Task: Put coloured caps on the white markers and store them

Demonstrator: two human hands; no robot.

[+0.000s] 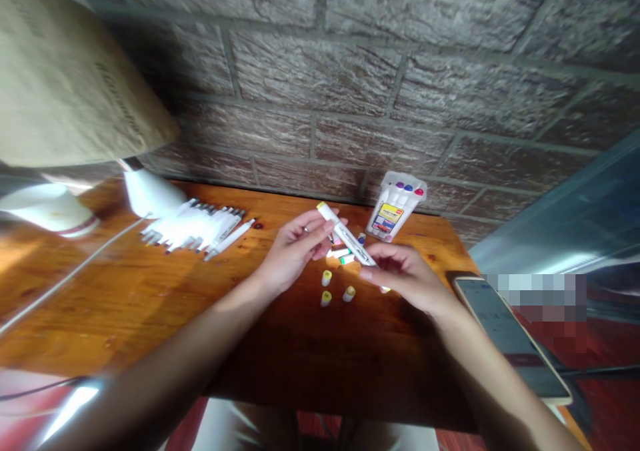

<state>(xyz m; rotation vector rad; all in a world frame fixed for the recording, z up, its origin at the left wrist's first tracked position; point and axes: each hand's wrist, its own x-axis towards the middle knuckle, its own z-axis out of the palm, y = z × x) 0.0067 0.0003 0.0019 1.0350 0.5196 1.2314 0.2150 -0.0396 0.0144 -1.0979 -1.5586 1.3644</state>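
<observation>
A white marker [349, 236] with a yellow upper end is held aslant above the wooden table between both hands. My left hand [300, 244] pinches it near the yellow end. The fingers of my right hand [407, 274] close on its lower end, hiding that tip. Below the marker stand several loose caps, among them a yellow-topped cap [327, 278] and an orange-yellow one [349, 294]. Behind it lie more caps, including a green one [347, 259] and a blue one [361, 239]. A clear marker case [397, 205] holding a few markers stands just beyond my right hand.
A pile of white markers [197, 227] lies left of my hands. Farther left are a lamp [147, 191] with a large shade, its cable, and a white cup [53, 207]. A phone [513, 337] rests at the table's right edge; a brick wall [320, 91] rises behind.
</observation>
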